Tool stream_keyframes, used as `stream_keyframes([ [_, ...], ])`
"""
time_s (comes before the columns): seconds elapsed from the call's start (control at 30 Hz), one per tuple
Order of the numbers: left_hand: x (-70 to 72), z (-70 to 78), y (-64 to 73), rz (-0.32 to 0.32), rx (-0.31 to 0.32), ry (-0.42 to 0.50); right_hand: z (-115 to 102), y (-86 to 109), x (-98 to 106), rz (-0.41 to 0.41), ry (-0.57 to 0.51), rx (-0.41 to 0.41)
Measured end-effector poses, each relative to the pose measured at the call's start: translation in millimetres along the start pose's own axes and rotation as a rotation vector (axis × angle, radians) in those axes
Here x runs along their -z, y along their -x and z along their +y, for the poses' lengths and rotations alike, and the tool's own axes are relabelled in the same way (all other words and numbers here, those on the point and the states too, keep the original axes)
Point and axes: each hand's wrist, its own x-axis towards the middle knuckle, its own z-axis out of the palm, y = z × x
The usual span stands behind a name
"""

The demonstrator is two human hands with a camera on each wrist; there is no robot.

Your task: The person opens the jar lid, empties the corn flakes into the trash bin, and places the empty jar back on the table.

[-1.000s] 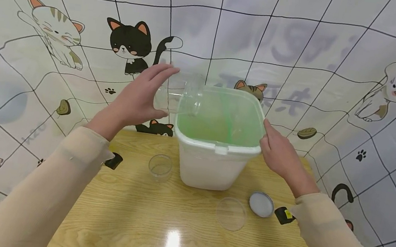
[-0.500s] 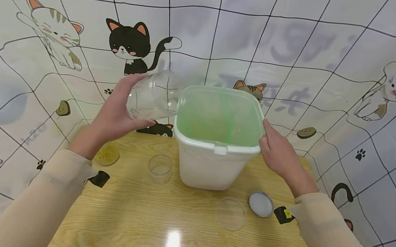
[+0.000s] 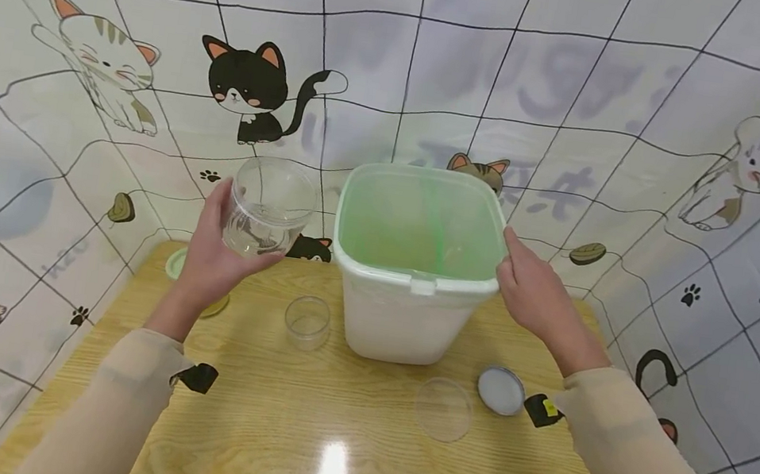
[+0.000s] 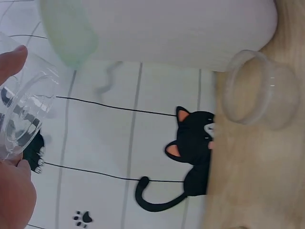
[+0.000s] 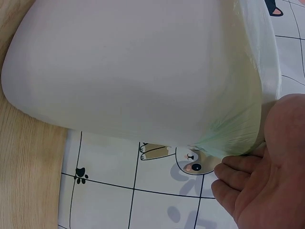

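My left hand (image 3: 209, 263) grips a clear plastic jar (image 3: 270, 210), thumb on the near side, raised above the table's left back part. Its mouth is up and tilted slightly; the left wrist view shows its transparent wall (image 4: 28, 107). A white bin (image 3: 404, 324) lined with a thin green bag (image 3: 396, 223) stands in the middle. My right hand (image 3: 533, 293) holds the bin's right rim, its fingers (image 5: 238, 164) under the bag's folded edge. A smaller clear round container (image 3: 307, 322) sits left of the bin.
A silver-grey lid (image 3: 501, 391) and a clear disc (image 3: 444, 410) lie at the bin's front right. Partly behind the left hand are a yellow round piece (image 3: 216, 307) and a green round one (image 3: 175, 264). A cat-print covering (image 3: 387, 70) encloses the wooden table (image 3: 254, 429).
My left hand has moved the jar leftward and down, away from the bin, turning it from on its side to nearly upright. The right hand stays at the rim.
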Motion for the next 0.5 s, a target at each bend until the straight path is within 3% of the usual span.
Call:
stream_keyframes([
  [0.2, -9.4, -39.5, 19.9, 0.006, 0.066, 0.042, 1, -0.8, 0, 0.002, -0.001, 0.001],
  [0.33, -16.0, -69.4, 34.2, 0.013, 0.142, 0.015, 1, -1.1, 0, 0.000, -0.013, -0.003],
  [0.5, -24.2, -96.4, 51.7, 0.016, 0.236, 0.036, 0, -0.6, 0, 0.000, -0.017, -0.011],
])
